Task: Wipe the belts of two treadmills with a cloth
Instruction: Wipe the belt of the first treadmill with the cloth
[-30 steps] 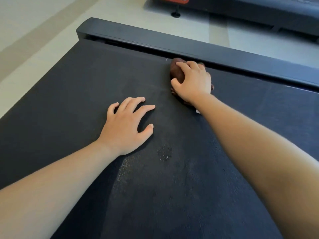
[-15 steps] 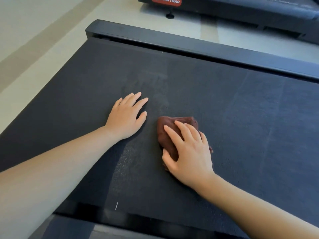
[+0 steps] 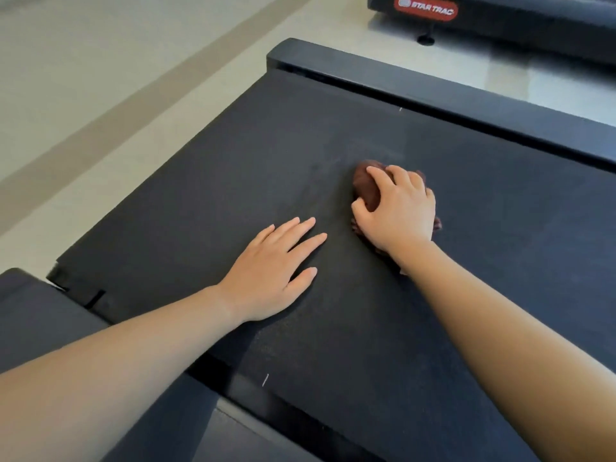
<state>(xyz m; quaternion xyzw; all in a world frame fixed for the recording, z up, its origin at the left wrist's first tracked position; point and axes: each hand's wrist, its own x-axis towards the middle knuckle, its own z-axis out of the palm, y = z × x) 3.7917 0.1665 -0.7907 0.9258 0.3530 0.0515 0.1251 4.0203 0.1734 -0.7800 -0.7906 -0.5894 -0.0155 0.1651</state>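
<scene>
A pale floor (image 3: 100, 61) with a darker stripe lies left of the treadmill belt (image 3: 206, 181), the landmark here. At the belt's near-left corner, a dark side rail (image 3: 30, 315) is cut off by the frame edge. The left hand (image 3: 270, 271) lies flat on the belt, fingers spread and holding nothing. Just right of it, the right hand (image 3: 398, 211) presses down on a bunched brown cloth (image 3: 366, 188), fingers curled over it; most of the cloth is hidden beneath the palm, with only edges showing. Beyond the belt's far rail (image 3: 433, 91), a second treadmill (image 3: 533, 25) is cropped at the top, bearing a red label (image 3: 426, 9) reading "STAR TRAC".
</scene>
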